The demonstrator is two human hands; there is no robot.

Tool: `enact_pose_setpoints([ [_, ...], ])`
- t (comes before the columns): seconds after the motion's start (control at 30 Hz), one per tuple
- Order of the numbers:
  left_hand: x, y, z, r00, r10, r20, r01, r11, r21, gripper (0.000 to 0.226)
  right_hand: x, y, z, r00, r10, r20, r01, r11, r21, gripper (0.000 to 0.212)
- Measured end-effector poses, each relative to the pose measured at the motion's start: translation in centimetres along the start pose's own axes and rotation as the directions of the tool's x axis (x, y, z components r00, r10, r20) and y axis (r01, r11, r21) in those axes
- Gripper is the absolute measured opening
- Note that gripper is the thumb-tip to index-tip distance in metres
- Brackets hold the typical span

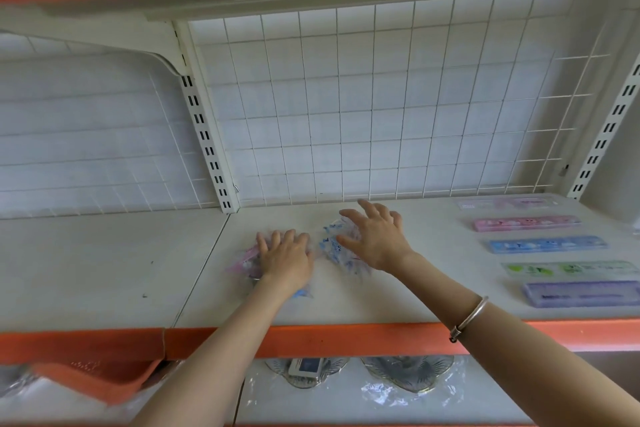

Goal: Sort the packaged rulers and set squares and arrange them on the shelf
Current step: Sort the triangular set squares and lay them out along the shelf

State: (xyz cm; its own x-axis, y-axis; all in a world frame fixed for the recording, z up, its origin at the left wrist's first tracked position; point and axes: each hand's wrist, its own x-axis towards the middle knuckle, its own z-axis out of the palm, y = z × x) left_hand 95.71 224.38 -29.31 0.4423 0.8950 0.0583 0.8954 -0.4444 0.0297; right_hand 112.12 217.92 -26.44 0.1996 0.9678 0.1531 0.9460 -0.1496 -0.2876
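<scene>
Just left of the frame's centre, the left hand [284,260] lies palm down on a small pile of packaged set squares [242,262] on the shelf [104,270]. Its fingers [277,239] are nearly straight and pressed flat on top, not curled around anything. Pink wrapping shows out to the left of the knuckles, and a blue corner shows below the wrist.

Just to the right, the right hand [377,239] is spread over a second pile of blue packets [334,239]. Its fingers are open and fanned toward the wire grid [363,107] at the back. The thumb lies across the packets' upper edge, and most of the pile shows to the left of the palm. A bracelet [469,319] sits on that forearm.

At the right of the frame, well apart from both hands, 5 packaged rulers [549,245] lie flat in a column. From back to front they are pale pink, pink, blue, green and purple.
</scene>
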Motion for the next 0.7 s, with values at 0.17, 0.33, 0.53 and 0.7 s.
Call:
enact_pose_setpoints([
  [0.17, -0.2, -0.6, 0.0, 1.0, 0.002, -0.016, -0.003, 0.999, -0.048, 0.036, 0.3, -2.4, 1.1, 0.986, -0.167, 0.028, 0.168, 0.985, -0.035, 0.052],
  [0.33, -0.2, -2.5, -0.1, 1.0, -0.011, -0.024, 0.009, 0.997, -0.072, 0.034, 0.7, -3.8, 2.0, 0.982, -0.166, 0.091, 0.174, 0.981, -0.089, 0.051],
  [0.53, 0.3, -5.5, -0.1, 0.999, -0.01, -0.049, 0.008, 0.999, -0.047, 0.034, 1.3, -4.9, 2.9, 0.974, -0.194, 0.12, 0.207, 0.972, -0.108, 0.045],
  [0.7, 0.9, -8.4, -0.1, 0.999, -0.018, -0.049, 0.016, 0.999, -0.042, 0.034, 2.2, -6.7, 3.8, 0.966, -0.226, 0.123, 0.239, 0.965, -0.111, 0.044],
])
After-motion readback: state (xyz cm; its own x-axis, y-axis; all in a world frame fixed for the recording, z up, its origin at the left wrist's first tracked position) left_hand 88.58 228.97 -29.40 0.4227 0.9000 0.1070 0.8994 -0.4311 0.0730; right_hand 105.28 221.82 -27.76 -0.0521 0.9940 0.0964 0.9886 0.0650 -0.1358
